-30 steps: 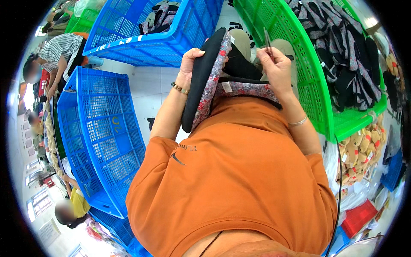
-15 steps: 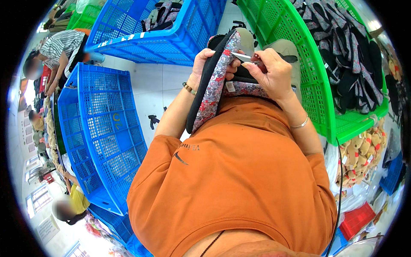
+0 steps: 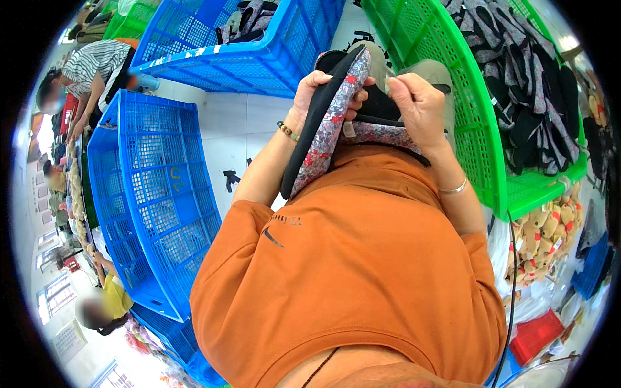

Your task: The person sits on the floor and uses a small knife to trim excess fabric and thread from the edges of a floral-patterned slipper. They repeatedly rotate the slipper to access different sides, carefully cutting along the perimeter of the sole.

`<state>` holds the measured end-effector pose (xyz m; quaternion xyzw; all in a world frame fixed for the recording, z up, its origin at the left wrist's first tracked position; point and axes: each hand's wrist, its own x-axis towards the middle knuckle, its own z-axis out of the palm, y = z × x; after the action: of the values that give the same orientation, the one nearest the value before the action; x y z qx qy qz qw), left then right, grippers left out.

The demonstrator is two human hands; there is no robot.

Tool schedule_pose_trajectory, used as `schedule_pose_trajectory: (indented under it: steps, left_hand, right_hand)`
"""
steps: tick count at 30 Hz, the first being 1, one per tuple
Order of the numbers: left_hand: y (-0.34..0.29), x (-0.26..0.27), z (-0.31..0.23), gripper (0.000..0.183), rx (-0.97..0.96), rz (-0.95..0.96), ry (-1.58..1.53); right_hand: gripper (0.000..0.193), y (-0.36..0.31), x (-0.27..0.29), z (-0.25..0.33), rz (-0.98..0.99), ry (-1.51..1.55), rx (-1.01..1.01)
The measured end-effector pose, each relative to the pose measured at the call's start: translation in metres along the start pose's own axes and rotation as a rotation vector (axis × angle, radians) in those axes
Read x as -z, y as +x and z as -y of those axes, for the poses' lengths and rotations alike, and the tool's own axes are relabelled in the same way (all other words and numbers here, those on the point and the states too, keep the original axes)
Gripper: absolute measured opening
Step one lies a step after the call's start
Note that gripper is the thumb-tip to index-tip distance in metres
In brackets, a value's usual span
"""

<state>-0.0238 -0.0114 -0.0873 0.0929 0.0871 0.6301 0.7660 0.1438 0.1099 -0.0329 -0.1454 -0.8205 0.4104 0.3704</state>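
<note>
My left hand [image 3: 315, 97] grips the upper part of a long padded fabric piece [image 3: 336, 116], black on one face and grey-and-red floral on the other. It stands slanted, its lower end against my orange shirt. Close on its right, my right hand [image 3: 419, 110] is closed with thumb and fingers pinched together. What sits in that pinch is too blurred to name. Below the hands a second floral and black part [image 3: 385, 134] lies across my lap; whether it joins the first I cannot tell. A small white tag [image 3: 349, 130] hangs there.
A green crate [image 3: 475, 129] heaped with similar floral and black pieces [image 3: 524, 84] stands at my right. Ahead is a blue crate [image 3: 259, 68] with more pieces; another blue crate [image 3: 171, 168] stands at left. Beyond it, a person in stripes [image 3: 97, 68] bends over. Tan plush items [image 3: 546, 239] lie at right.
The pointed metal blade that showed in my right hand has gone from sight. That hand has moved slightly right, away from the fabric; my left hand keeps its grip.
</note>
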Motion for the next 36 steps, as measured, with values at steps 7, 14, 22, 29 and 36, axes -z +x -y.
schedule_pose_trajectory:
  steps: [7,14,22,29,36]
  left_hand:
    - [-0.005,-0.005,-0.011,0.057,-0.092,-0.087,0.056]
    - [0.004,0.005,-0.060,0.055,-0.223,-0.211,-0.009]
    - [0.015,-0.029,-0.065,0.037,-0.684,-0.674,0.261]
    - [0.013,-0.008,-0.073,0.039,-0.769,-0.639,0.218]
    - [0.012,-0.026,-0.087,0.034,-0.888,-0.707,0.308]
  right_hand:
    - [0.027,-0.003,-0.004,0.011,0.079,0.059,0.007]
    - [0.028,-0.016,-0.010,0.013,0.251,0.515,-0.247]
    - [0.072,-0.022,0.005,0.044,0.326,0.577,-0.229]
    - [0.050,-0.025,-0.004,0.027,0.259,0.651,-0.236]
    - [0.016,-0.037,0.002,-0.006,0.255,0.462,-0.271]
